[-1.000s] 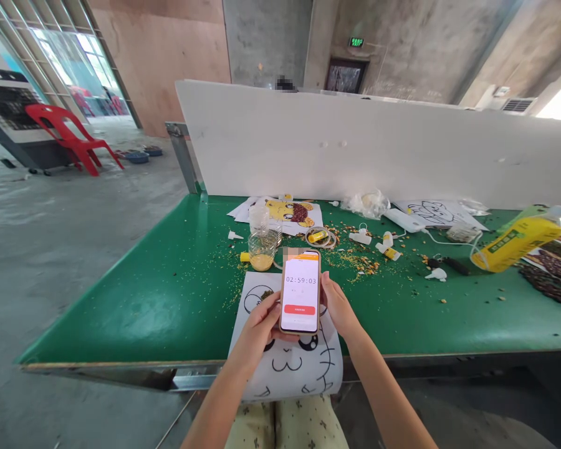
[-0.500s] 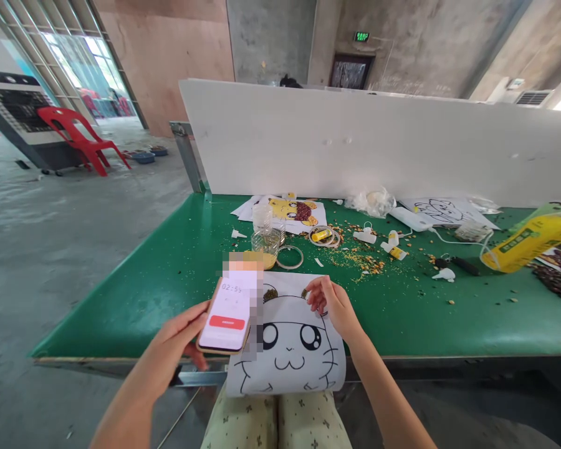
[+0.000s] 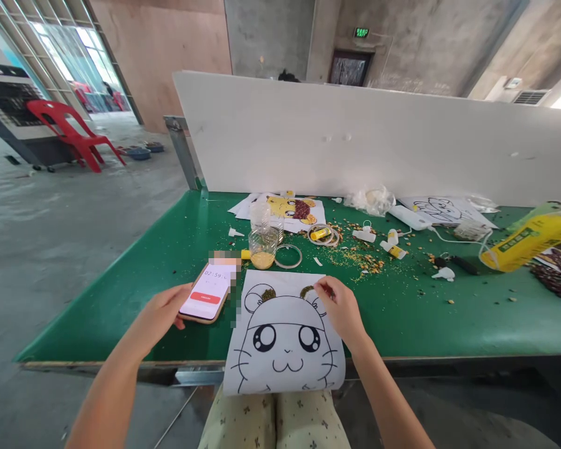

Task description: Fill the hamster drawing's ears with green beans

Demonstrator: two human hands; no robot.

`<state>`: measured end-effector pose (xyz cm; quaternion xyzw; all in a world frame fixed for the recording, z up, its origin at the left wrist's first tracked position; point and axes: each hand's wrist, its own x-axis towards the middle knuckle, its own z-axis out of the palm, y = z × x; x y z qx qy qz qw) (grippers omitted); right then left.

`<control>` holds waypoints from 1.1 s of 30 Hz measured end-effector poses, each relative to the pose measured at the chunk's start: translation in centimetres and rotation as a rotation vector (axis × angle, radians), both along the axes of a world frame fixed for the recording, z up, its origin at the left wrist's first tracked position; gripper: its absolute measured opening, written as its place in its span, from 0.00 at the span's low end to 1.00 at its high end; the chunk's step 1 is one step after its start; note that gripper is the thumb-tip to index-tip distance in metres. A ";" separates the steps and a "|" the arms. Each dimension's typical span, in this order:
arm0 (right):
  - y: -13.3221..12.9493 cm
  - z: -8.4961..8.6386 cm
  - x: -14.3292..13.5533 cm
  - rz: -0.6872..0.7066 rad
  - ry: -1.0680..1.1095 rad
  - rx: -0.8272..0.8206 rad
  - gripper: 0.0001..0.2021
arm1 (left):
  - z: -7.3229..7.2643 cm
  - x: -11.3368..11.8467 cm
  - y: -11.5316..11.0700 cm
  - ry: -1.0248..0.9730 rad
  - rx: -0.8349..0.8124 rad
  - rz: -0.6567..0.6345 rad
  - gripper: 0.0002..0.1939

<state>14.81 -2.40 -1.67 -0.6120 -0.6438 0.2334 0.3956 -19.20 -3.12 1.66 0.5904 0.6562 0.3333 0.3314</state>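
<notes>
My left hand (image 3: 161,310) grips a smartphone (image 3: 206,292) by its left edge, just above the green table. Its lit screen shows a running timer and a red button. My right hand (image 3: 340,305) is over the upper right of a paper with a cartoon hamster outline (image 3: 287,358), fingers drawn together by the right ear. Whether anything sits between those fingertips is hidden. Small dark green grains (image 3: 268,294) fill part of each ear. The paper's lower edge hangs over the table's front edge. A clear plastic jar (image 3: 262,249) with yellow grains stands beyond the paper.
Loose seeds and kernels (image 3: 369,262) litter the green table (image 3: 135,280). Small glue bottles (image 3: 393,249), a power strip (image 3: 410,218) and a big yellow bottle (image 3: 528,240) lie to the right. A white board (image 3: 355,143) stands along the back. Finished-looking bean pictures (image 3: 294,212) lie behind the jar.
My left hand has moved the phone left and down, off the paper, uncovering the hamster's left ear. My right hand's fingers have come together near the right ear.
</notes>
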 end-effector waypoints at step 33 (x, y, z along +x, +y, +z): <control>4.6 0.9 2.2 0.602 -0.523 0.062 0.04 | -4.0 17.5 -0.8 1.245 0.930 -0.727 0.23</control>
